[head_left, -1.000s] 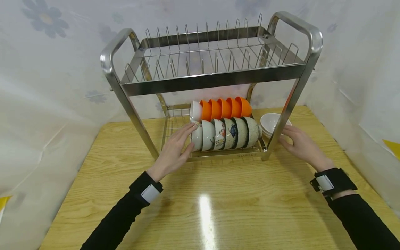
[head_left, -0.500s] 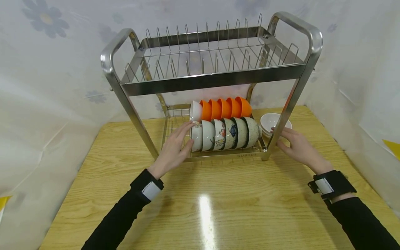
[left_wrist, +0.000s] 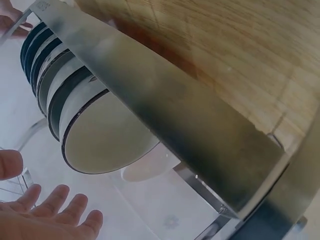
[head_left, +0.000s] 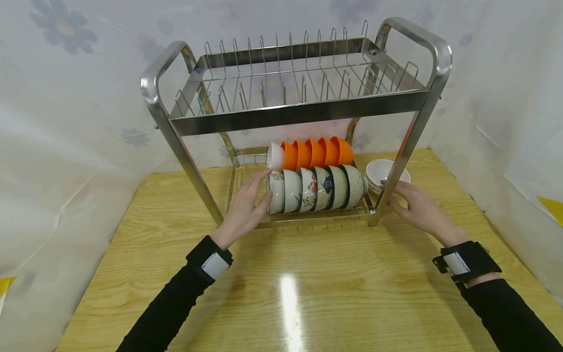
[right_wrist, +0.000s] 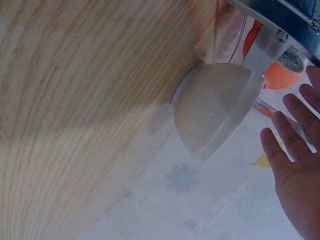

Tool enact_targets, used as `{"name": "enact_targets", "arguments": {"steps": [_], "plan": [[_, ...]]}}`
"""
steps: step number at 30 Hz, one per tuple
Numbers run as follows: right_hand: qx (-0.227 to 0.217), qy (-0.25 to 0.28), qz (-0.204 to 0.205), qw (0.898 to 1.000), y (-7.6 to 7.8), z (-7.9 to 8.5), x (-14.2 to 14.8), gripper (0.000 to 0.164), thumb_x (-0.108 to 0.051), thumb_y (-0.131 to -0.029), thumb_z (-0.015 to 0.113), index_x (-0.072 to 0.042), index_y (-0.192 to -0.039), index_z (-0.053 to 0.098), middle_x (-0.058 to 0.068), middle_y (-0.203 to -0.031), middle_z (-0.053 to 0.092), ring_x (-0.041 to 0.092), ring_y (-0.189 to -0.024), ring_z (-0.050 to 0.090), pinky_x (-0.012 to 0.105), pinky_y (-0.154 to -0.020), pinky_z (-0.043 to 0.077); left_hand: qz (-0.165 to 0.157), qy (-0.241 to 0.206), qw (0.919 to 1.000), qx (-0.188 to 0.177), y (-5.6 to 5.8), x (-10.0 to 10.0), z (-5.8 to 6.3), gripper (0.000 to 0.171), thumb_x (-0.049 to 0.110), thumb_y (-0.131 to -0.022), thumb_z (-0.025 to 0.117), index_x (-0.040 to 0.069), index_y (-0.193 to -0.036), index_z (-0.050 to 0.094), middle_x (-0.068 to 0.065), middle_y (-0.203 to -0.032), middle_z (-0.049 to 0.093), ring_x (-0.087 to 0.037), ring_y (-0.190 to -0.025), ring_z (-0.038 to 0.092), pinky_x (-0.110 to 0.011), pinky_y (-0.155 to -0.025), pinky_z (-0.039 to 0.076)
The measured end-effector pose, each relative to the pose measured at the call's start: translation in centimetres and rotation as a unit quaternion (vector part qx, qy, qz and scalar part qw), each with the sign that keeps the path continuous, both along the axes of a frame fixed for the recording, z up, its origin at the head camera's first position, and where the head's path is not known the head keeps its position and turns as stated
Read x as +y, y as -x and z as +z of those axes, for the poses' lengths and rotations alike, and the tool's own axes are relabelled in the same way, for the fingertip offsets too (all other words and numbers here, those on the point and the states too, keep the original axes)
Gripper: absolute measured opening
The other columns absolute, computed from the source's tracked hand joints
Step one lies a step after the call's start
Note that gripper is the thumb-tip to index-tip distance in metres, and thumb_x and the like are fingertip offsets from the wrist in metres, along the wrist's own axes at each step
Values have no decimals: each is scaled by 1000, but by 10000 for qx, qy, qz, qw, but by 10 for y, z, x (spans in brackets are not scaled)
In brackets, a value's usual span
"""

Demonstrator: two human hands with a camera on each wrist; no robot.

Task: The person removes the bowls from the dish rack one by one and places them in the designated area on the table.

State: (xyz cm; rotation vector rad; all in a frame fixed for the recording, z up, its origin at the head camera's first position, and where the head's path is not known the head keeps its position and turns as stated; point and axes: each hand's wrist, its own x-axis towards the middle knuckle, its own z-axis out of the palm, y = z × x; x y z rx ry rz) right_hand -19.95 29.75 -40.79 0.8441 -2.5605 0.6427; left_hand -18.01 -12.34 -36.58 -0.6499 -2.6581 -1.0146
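Note:
A front row of patterned bowls (head_left: 308,189) stands on edge on the lower shelf of a steel dish rack (head_left: 281,114). My left hand (head_left: 243,205) is at the row's left end, fingers extended beside the pale end bowl (head_left: 276,193). In the left wrist view that bowl's open mouth (left_wrist: 112,135) faces the hand, and the fingers (left_wrist: 72,207) hold nothing. My right hand (head_left: 418,205) is by the rack's right front leg, close to stacked white bowls (head_left: 380,171) on the table. The right wrist view shows its fingers (right_wrist: 290,135) spread, apart from the white bowls (right_wrist: 215,110).
Behind the patterned row, orange bowls (head_left: 323,152) and one white bowl (head_left: 275,156) stand on edge. Wire dividers (head_left: 281,90) line the rack's upper tier. The wooden table (head_left: 220,298) reaches forward, and pale flowered sheeting (head_left: 88,98) encloses the back and sides.
My left fingers have drawn back slightly to the left from the end bowl. My right hand has shifted a little left, its fingertips now showing past the rack leg. The bowls stay put.

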Motion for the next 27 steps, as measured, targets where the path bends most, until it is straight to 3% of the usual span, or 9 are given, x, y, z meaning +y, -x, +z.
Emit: {"name": "enact_targets", "arguments": {"steps": [11,20,27], "plan": [[-143,-11,-47,9999,-3,1,-2,39,10,-84,71,2,-122,68,29,-125,66,48,-112,63,59,-84,54,107,-780,9953,-562,13,4,-1,53,20,-105,47,8,-155,34,-17,-159,40,-34,-148,38,-53,-123,32],[-67,9,-11,10000,-2,2,-1,39,13,-82,70,2,-119,68,29,-122,67,48,-108,64,58,-79,55,324,-918,9917,-842,25,9,-1,54,24,-105,48,6,-154,35,-16,-159,42,-34,-147,40,-52,-122,33],[-52,-1,-55,10000,-2,-1,0,39,13,-83,70,2,-120,68,29,-123,67,48,-110,63,58,-82,55,516,-1141,9853,-1161,35,13,0,53,25,-105,48,13,-155,34,-14,-159,42,-33,-147,40,-54,-120,34]]}}
